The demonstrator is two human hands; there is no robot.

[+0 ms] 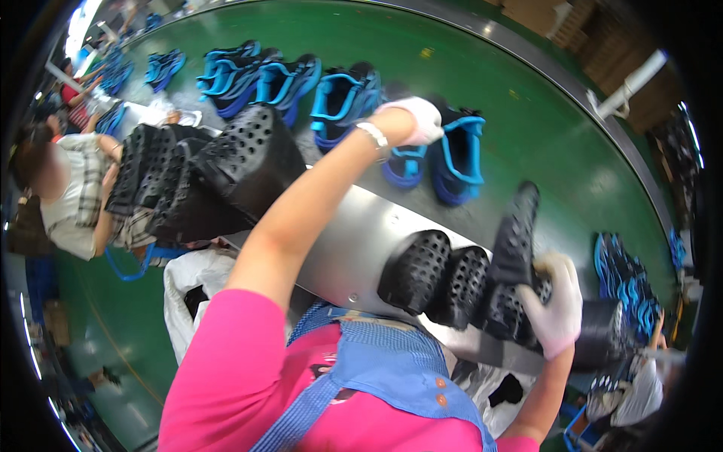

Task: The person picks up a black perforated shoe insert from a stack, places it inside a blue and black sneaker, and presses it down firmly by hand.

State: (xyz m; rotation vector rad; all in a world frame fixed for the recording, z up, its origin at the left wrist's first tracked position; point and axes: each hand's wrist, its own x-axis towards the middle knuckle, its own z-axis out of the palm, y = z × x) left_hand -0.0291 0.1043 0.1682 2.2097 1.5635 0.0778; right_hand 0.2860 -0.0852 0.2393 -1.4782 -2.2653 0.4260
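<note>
My left hand (415, 120), in a white glove, reaches over the belt with its fingers curled. It covers part of a black and blue sneaker (405, 165); whether the fingers grip it is hidden. Just right of that hand stands a second sneaker (458, 155), opening towards me. My gloved right hand (556, 305) has thumb and fingers around the lower part of a black perforated plastic shoe insert (517, 237), which is tilted up and slightly blurred. Beside it on the metal ledge (350, 243) rest more black inserts (421, 271), partly overlapping.
Several sneakers (342, 104) line the green conveyor belt (508, 130). Large black perforated inserts (248, 161) are stacked to my left. A co-worker (73, 192) sits beyond them, and another person (638, 395) is at the right. More sneakers (624, 282) stand at the far right.
</note>
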